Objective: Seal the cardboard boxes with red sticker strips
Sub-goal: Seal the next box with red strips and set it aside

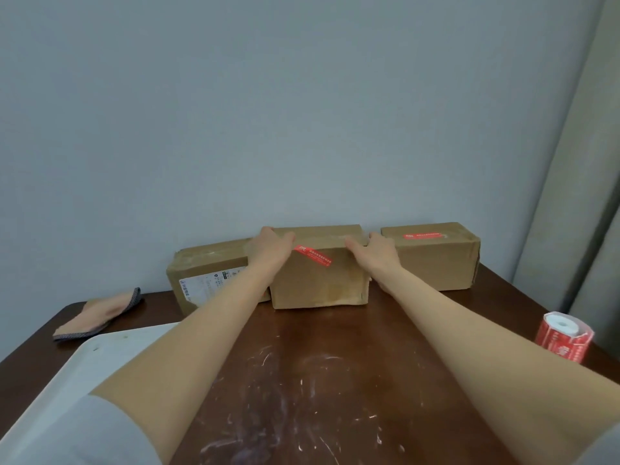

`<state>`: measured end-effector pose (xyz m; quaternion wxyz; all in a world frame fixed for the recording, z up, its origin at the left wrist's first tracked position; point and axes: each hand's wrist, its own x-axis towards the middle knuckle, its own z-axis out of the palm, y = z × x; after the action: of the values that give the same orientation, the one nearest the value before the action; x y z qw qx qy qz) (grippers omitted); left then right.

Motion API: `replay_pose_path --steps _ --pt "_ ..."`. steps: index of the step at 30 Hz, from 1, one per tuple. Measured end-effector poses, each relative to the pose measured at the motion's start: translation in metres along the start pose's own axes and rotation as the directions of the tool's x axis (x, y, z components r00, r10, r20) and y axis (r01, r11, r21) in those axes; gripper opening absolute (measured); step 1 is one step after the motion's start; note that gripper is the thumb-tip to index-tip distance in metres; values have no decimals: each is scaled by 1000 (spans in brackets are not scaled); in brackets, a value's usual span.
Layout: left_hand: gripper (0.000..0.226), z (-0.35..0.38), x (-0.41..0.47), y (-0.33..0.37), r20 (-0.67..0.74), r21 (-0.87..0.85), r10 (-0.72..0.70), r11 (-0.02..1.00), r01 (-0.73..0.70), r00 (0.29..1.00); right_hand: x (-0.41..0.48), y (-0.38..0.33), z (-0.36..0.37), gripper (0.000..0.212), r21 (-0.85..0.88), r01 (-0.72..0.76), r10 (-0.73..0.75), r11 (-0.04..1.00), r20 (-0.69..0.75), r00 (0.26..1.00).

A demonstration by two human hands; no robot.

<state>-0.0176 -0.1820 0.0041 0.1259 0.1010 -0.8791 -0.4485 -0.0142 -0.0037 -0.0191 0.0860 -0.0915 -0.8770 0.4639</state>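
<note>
**Middle box held at both upper corners.** My left hand [271, 246] and right hand [379, 253] are set apart, each clasping an upper corner of the middle brown cardboard box [318, 283]. Between the two thumbs a red printed sticker strip [313, 255] lies aslant over the front top edge.

**Risks.**
- The strip sits crooked. If I press it down as it lies, I judge it may crease or miss part of the seam.
- The plain brown cardboard box [436, 263] just right of my right hand already bears a red strip [422, 235] on top. Sliding the held box sideways could knock it.
- The brown cardboard box with a white shipping label [201, 273], touching my left forearm, shows no red strip. It looks like the one left to seal.
- The red-and-white roll of stickers [563, 337] stands well outside my right forearm, near the table's right edge. A careless reach could push it off.

**Room.** All three boxes stand close to the pale blue wall [302, 112], so there is no room beyond my hands. The scuffed dark wooden table [318, 380] lies bare between my forearms, so pulling toward me is the free way. Outside my left forearm lie a white flat tray [100, 357] and a folded tan cloth with a dark patterned edge [97, 317].
</note>
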Motion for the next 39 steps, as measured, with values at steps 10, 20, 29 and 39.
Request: replay_pose_path --steps 10,20,29,39 --pt "24 3 -85 6 -15 -65 66 996 -67 998 -69 43 -58 37 -57 -57 44 997 -212 976" --pt "10 14 -174 7 56 -66 209 976 -205 976 -154 78 -107 12 -40 -93 77 995 -291 953" --pt "27 1 -198 11 114 191 447 866 -461 887 -177 70 -120 46 -253 51 -109 966 -225 968" --pt "31 3 -203 -2 199 231 633 712 -663 748 -173 54 -107 40 -489 230 -288 841 -45 957"
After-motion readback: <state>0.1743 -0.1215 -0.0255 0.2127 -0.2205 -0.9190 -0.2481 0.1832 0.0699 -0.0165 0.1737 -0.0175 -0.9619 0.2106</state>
